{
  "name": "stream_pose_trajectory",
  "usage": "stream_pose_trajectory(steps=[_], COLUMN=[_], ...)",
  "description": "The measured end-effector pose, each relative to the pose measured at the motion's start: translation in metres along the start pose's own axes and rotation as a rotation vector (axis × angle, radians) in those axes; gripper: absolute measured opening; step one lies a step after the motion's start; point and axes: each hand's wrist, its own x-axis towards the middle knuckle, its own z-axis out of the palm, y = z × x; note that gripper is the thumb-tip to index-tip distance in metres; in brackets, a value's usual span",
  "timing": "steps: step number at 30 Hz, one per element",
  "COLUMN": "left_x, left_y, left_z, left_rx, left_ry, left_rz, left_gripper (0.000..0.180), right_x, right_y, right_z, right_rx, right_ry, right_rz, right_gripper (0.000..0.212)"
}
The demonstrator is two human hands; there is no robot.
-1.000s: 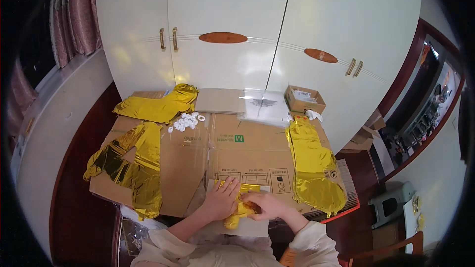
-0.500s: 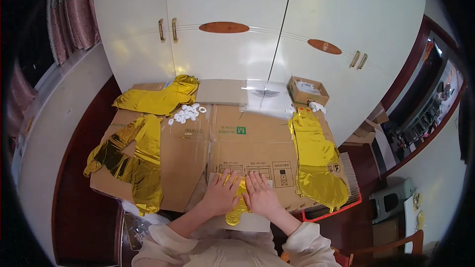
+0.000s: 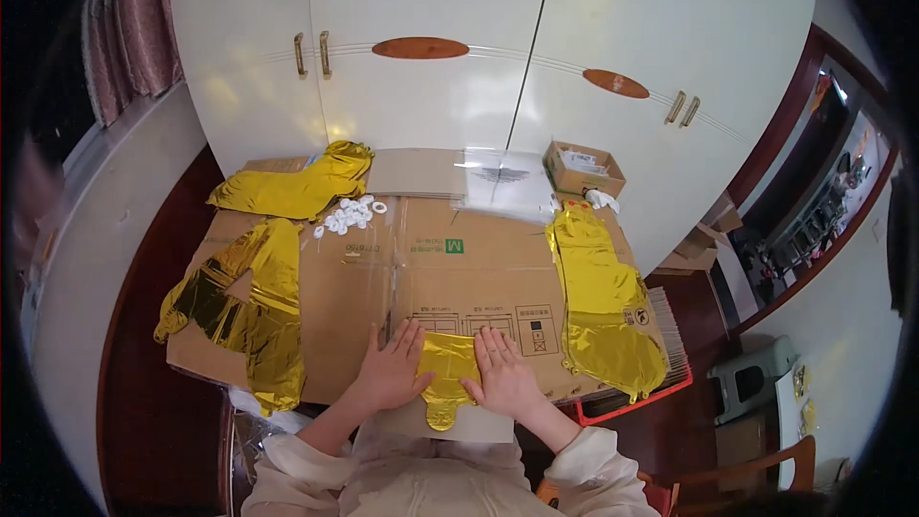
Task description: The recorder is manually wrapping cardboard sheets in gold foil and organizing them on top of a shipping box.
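A folded gold foil balloon [image 3: 448, 365] lies flat on a pale card [image 3: 488, 428] at the near edge of the cardboard, its rounded tab pointing toward me. My left hand [image 3: 391, 367] rests flat along the balloon's left edge, fingers stretched out and thumb against the foil. On its right side my right hand [image 3: 504, 370] lies palm down with the fingers extended, partly covering the foil's edge. Neither hand grips anything. More gold foil balloons lie spread out: one at the right [image 3: 603, 297], one at the near left [image 3: 276, 297] and one at the far left [image 3: 297, 182].
Flattened cardboard [image 3: 349, 325] covers the work surface. Small white rings [image 3: 347, 215] are heaped near its far side. Beyond stand clear plastic sleeves [image 3: 507, 184] and a small carton [image 3: 586, 172] of packets, before a white cabinet [image 3: 421, 105]. A red-rimmed crate [image 3: 661, 399] sits at the right.
My hands have moved apart, the left one shifting left, so more of the folded foil balloon shows between them. The whole scene has shifted slightly left in view.
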Motion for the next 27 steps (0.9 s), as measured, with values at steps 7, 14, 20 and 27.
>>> stream_pose_trajectory(steps=[7,14,20,27], left_x=[0.037,0.064,0.062,0.071], left_y=[0.009,0.004,0.004,-0.001], left_z=[-0.042,-0.006,-0.006,-0.001], left_rx=[0.211,-0.026,0.006,-0.126], left_ry=[-0.029,0.058,0.008,-0.056], left_rz=[0.302,0.616,0.6,0.61], left_gripper=[0.064,0.055,0.056,0.054], right_x=[-0.003,-0.001,-0.031,-0.052], right_y=[0.004,-0.001,-0.032,-0.059], right_z=[0.002,-0.003,-0.025,-0.026], right_rx=[-0.027,-0.081,0.048,0.22], right_ry=[-0.003,0.018,0.149,0.125], right_rz=[0.018,0.019,-0.08,-0.169], right_gripper=[0.078,0.074,0.045,0.045])
